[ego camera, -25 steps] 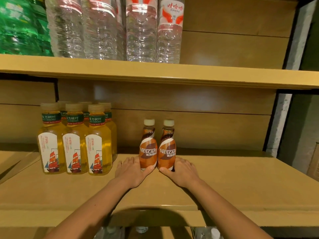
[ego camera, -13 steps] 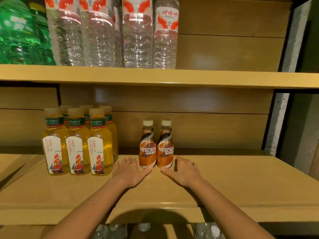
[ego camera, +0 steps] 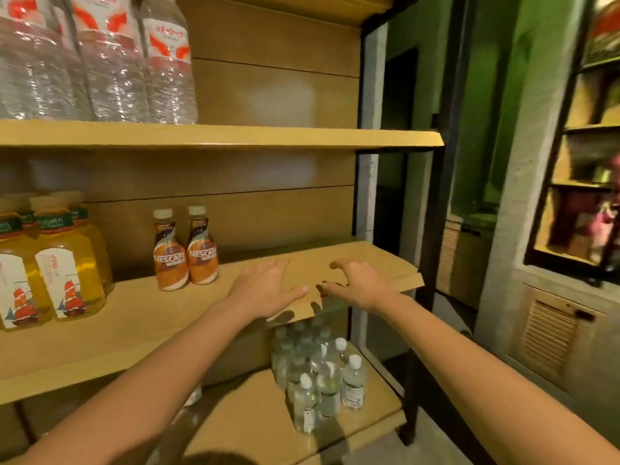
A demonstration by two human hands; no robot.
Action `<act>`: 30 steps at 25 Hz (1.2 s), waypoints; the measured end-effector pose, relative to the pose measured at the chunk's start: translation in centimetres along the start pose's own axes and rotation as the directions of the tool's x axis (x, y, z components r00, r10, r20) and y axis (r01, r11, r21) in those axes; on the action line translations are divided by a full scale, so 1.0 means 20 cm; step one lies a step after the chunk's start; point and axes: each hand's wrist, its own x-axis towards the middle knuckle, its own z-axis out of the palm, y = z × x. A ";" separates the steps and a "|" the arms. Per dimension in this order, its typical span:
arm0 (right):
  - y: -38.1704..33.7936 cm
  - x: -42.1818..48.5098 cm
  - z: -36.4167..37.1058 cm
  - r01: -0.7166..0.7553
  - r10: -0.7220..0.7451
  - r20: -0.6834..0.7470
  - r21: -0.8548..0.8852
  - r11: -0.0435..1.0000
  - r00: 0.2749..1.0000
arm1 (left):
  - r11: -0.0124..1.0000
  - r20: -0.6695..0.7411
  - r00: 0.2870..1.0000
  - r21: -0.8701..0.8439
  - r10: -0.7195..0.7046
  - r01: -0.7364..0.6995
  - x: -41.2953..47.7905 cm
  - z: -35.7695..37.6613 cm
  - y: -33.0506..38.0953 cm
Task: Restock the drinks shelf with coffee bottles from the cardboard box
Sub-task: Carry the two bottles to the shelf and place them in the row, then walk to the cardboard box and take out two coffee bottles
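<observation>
Yellow tea bottles [ego camera: 67, 263] are seen at the far left of the middle shelf [ego camera: 134, 323]. Right of them, with a gap between, two coffee bottles [ego camera: 170, 260] are stood upright side by side near the back panel. Further right, the left hand [ego camera: 265, 290] is held palm down over the shelf, fingers straight and spread, nothing grasped. The right hand [ego camera: 359, 283] is held just beside it, fingers loosely bent, likewise empty. Small water bottles [ego camera: 322, 374] are grouped on the shelf below.
</observation>
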 end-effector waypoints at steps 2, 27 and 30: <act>0.21 -0.18 -0.11 -0.089 0.089 -0.014 -0.048 0.995 0.996 | 0.995 0.077 0.993 -0.044 0.090 -0.087 0.08 0.06 0.24; 3.12 -2.73 -1.62 -0.831 0.821 -0.242 -0.375 0.412 0.516 | 0.504 0.068 0.510 -0.312 0.858 -0.806 0.33 0.77 4.49; 3.49 -2.74 -1.67 -0.838 0.833 -0.238 -0.375 0.396 0.500 | 0.479 0.092 0.474 -0.290 0.876 -0.829 0.54 0.92 4.83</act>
